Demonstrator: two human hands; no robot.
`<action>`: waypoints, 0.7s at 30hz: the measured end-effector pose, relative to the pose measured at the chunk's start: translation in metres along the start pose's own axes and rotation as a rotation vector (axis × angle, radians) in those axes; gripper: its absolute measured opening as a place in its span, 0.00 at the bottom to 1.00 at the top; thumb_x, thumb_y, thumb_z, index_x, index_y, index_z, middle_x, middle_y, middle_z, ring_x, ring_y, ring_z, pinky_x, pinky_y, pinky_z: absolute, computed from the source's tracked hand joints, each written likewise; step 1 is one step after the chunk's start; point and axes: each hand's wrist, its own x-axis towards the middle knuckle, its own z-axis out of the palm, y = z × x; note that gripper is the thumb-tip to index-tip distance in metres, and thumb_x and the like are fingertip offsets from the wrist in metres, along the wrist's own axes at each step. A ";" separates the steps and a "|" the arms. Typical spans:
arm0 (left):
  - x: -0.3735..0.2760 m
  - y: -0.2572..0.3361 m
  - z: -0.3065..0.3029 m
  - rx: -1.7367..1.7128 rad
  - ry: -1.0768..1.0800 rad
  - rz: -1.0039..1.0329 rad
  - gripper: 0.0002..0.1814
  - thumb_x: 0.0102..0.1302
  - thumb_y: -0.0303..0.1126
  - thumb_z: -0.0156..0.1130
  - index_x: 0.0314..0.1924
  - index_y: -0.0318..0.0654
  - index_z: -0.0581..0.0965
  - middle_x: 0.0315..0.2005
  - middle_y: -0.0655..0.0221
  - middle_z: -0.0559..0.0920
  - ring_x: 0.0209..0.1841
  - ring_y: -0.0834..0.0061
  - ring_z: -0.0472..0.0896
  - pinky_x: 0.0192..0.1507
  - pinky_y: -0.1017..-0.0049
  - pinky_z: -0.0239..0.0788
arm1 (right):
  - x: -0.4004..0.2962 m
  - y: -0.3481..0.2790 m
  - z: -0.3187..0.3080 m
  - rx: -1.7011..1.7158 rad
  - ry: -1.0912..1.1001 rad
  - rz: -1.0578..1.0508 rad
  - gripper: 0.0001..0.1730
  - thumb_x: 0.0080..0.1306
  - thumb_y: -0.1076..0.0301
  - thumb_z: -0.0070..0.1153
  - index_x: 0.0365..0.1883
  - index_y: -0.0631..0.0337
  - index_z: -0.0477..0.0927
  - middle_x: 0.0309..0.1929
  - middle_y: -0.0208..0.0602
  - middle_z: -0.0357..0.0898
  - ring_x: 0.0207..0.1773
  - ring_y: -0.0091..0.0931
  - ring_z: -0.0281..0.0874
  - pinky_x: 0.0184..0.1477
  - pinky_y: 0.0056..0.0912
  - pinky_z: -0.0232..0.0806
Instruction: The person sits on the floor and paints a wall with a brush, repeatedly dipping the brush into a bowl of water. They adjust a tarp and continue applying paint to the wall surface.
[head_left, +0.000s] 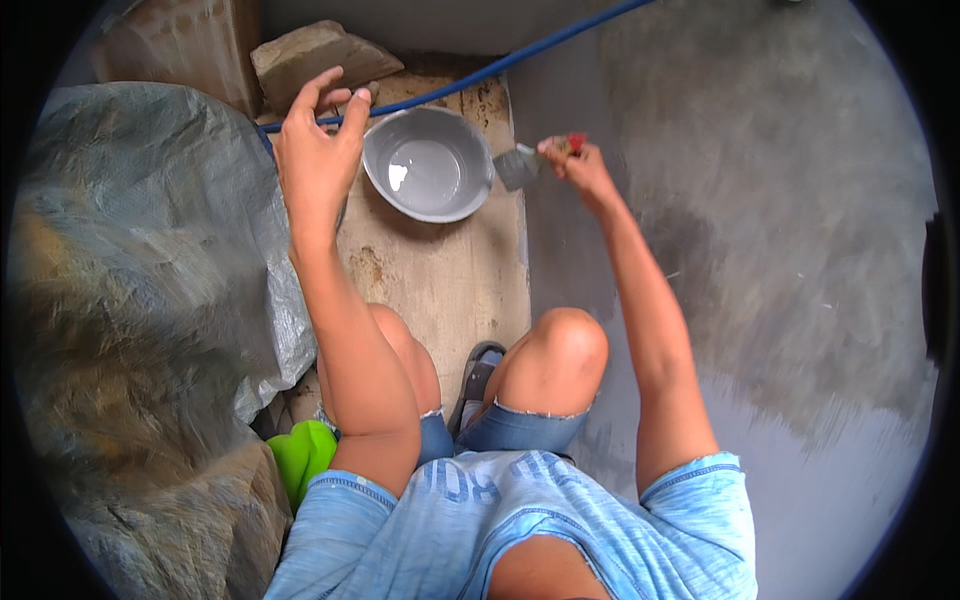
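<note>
My right hand (576, 166) grips the handle of a flat paintbrush (517, 166), a bit of red showing at the handle's end. The grey, wet-looking bristles are beside the right rim of a round grey basin (429, 211), close to the grey-coated wall. Grey liquid (429, 174) with a bright reflection lies in the basin. To the basin's left, my left hand (322, 127) is raised with its fingers apart and curved, holding nothing. Whether the bristles touch the wall cannot be told.
A blue hose (525, 54) runs behind the basin. A crumpled grey tarpaulin (150, 262) covers the left side, with a broken stone slab (322, 60) behind it. Bright green cloth (304, 457) lies by my left arm. The wall (750, 225) at right has darker and lighter grey patches.
</note>
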 end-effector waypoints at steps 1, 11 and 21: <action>0.000 -0.002 0.003 -0.011 -0.001 0.005 0.24 0.62 0.42 0.65 0.55 0.39 0.78 0.39 0.64 0.86 0.45 0.70 0.83 0.52 0.72 0.71 | 0.007 -0.013 -0.011 -0.136 -0.047 -0.122 0.15 0.61 0.58 0.67 0.37 0.61 0.85 0.25 0.27 0.79 0.28 0.20 0.73 0.30 0.25 0.65; 0.001 -0.002 -0.002 -0.019 -0.006 -0.026 0.26 0.60 0.47 0.64 0.55 0.41 0.79 0.40 0.69 0.86 0.51 0.64 0.81 0.59 0.67 0.66 | 0.016 -0.140 -0.029 -1.393 -0.325 -0.764 0.06 0.61 0.69 0.58 0.31 0.62 0.82 0.32 0.42 0.75 0.42 0.38 0.75 0.43 0.39 0.69; -0.004 0.004 -0.004 0.013 -0.020 -0.045 0.26 0.60 0.48 0.64 0.55 0.42 0.79 0.41 0.69 0.86 0.49 0.64 0.82 0.60 0.68 0.65 | 0.005 -0.116 -0.041 -1.763 -0.420 -0.980 0.04 0.56 0.71 0.61 0.27 0.57 0.87 0.37 0.37 0.81 0.45 0.33 0.78 0.45 0.33 0.72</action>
